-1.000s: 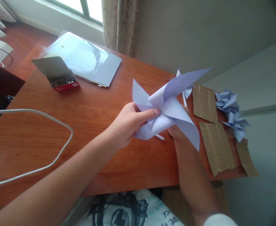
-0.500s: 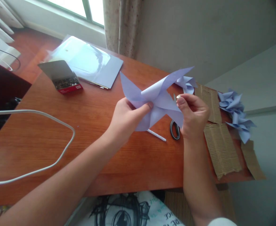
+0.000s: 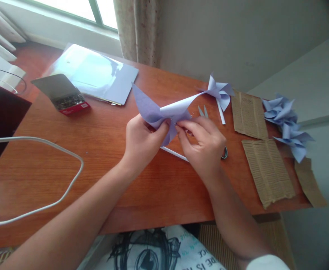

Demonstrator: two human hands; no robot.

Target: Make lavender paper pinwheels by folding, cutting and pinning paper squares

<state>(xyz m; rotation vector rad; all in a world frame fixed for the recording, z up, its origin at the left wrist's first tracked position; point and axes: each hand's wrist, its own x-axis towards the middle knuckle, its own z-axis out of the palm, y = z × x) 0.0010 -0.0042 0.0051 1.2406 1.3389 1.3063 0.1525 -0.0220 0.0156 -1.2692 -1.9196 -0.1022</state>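
Closest to you, your printed shirt [image 3: 153, 251] sits against the near edge of the wooden counter [image 3: 159, 198]. Just ahead, your left hand [image 3: 143, 140] has the purple paper pinwheel [image 3: 177, 105], thumb across its front, fingers behind, pinching it up above the counter. And there's your right hand [image 3: 205, 148], its thumb and forefinger close together right at the pinwheel's middle; what they pinch, if anything, is too small to tell. A white stick [image 3: 174, 153] shows between your hands, below the paper, while off to your left a white cable [image 3: 82, 163] loops across the wood. Behind your right hand, scissors [image 3: 205, 111] peek out, blades parted. Over to the right lie pieces of corrugated cardboard [image 3: 268, 172], with more purple pinwheels [image 3: 281, 112] clustered beyond them. Farther out, another pinwheel on a white stem [image 3: 220, 92] rests near the cardboard. Across on the left, a red box [image 3: 73, 101] stands lid up, full of small metallic bits, and behind it a glossy folder [image 3: 122, 84] lies flat. At the back hangs a curtain [image 3: 136, 33], beside the bright window [image 3: 74, 7].
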